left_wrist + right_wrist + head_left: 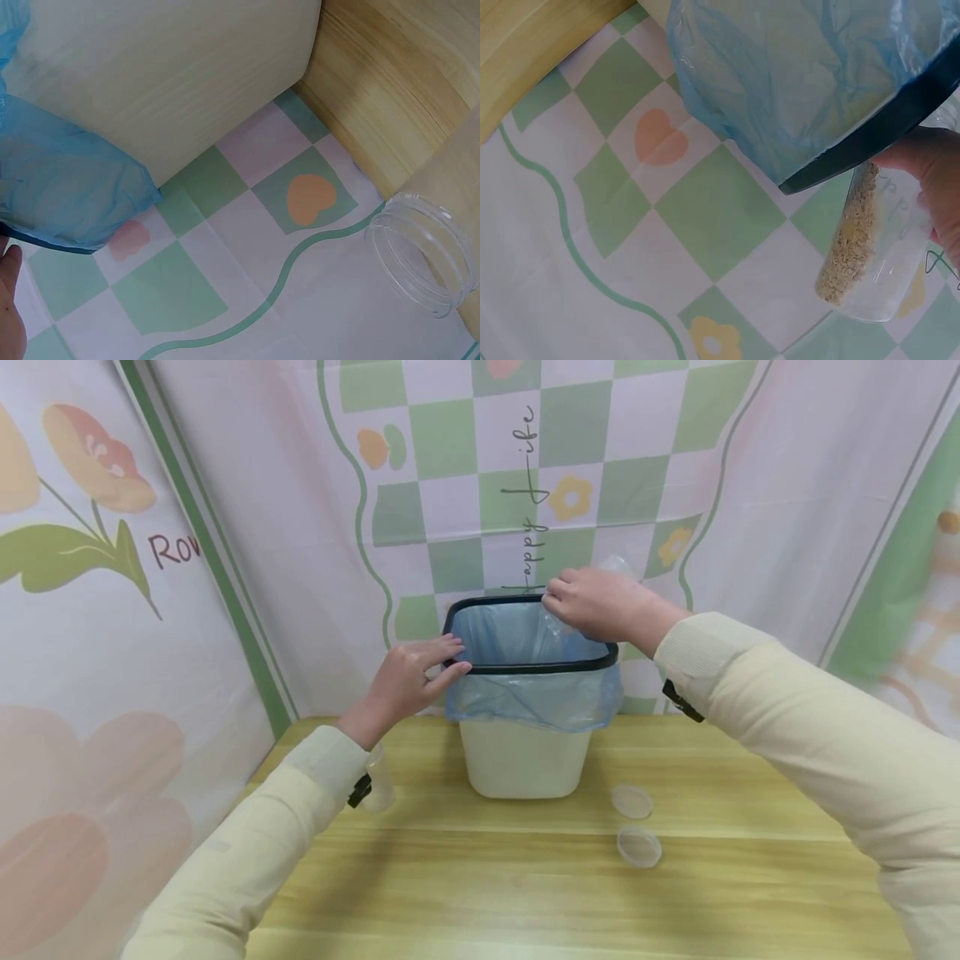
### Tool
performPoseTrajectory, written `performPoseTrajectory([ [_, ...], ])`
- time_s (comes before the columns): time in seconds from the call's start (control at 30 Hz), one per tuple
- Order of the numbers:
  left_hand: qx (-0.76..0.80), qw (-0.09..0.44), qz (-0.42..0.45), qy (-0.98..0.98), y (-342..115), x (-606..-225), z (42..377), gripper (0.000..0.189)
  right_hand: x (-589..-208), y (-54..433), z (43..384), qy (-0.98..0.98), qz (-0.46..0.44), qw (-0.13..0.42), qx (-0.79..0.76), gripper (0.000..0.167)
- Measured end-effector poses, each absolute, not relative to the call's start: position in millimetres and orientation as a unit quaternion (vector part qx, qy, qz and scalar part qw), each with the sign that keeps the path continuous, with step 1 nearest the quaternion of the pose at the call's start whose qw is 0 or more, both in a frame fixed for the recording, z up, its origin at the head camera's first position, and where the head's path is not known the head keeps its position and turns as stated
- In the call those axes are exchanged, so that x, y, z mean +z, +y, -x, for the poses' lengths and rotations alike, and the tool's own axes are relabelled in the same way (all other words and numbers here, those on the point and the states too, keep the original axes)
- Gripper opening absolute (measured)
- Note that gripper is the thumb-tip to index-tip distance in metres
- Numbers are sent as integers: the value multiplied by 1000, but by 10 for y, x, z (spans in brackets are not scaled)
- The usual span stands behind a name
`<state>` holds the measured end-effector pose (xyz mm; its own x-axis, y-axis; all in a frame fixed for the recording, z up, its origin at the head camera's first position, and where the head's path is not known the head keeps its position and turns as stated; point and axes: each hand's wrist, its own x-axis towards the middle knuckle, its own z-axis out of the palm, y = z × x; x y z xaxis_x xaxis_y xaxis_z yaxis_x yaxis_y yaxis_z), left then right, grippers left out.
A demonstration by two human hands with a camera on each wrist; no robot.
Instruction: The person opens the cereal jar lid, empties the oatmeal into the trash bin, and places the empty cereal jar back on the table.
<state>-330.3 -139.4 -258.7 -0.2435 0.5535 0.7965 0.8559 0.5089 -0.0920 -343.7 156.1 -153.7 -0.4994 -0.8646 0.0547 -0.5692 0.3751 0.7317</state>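
A pale trash bin (525, 760) with a black rim (532, 669) and a blue bag liner (536, 700) stands at the back of the table. My right hand (600, 606) grips a clear jar (900, 262) tilted over the bin's right side, its mouth toward the inside. Tan, flaky grains (853, 244) lie along the jar's wall in the right wrist view. At the left front corner of the bin, my left hand (416, 672) rests on the rim with fingers fairly straight. In the left wrist view only part of that hand (10, 300) shows.
Another clear jar (420, 255) without a lid stands left of the bin, partly behind my left wrist in the head view. Two clear round lids (632, 802) (639, 847) lie on the wooden table (517, 893), right of the bin. A patterned curtain (442, 510) hangs close behind.
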Motion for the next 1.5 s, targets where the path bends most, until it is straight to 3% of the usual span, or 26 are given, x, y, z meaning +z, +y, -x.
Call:
performPoseTrajectory([
  [0.63, -191, 406, 454, -770, -1392, -2597, 3301, 31, -1533, 1527, 3422, -767, -467, 242, -368, 17],
  [1.3, -183, 407, 452, -772, -1392, -2581, 3286, 31, -1529, 1471, 3427, -729, -475, 264, -416, 24],
  [1.5, -185, 402, 453, -774, -1395, -2580, 3288, 49, -1529, 1447, 3414, -704, -479, 286, -440, 26],
])
